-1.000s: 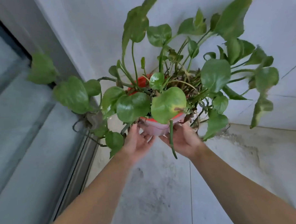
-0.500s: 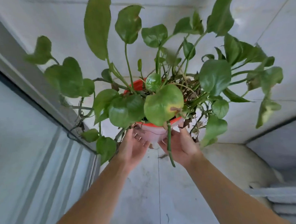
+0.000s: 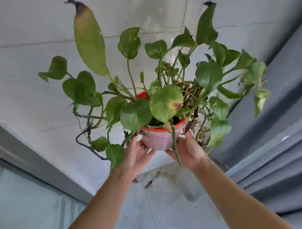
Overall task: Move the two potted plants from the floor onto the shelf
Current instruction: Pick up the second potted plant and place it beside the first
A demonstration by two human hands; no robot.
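A potted plant with broad green leaves and trailing vines grows from a pale pink pot (image 3: pixel 158 139) with an orange-red rim. I hold the pot in the air in front of me, well above the floor. My left hand (image 3: pixel 136 155) cups its left underside and my right hand (image 3: pixel 188 150) cups its right side. One thick stem hangs down over my right hand. A second plant and the shelf are not in the frame.
A pale tiled wall (image 3: pixel 42 49) fills the background. A grey framed glass panel (image 3: pixel 21 196) runs along the lower left. Grey stepped ledges (image 3: pixel 277 161) rise at the right. Stained concrete floor (image 3: pixel 166 191) lies below my arms.
Both hands have kept hold of the pot and carried it higher, while the view swung to the right. The grey ledges at the right have come further into view.
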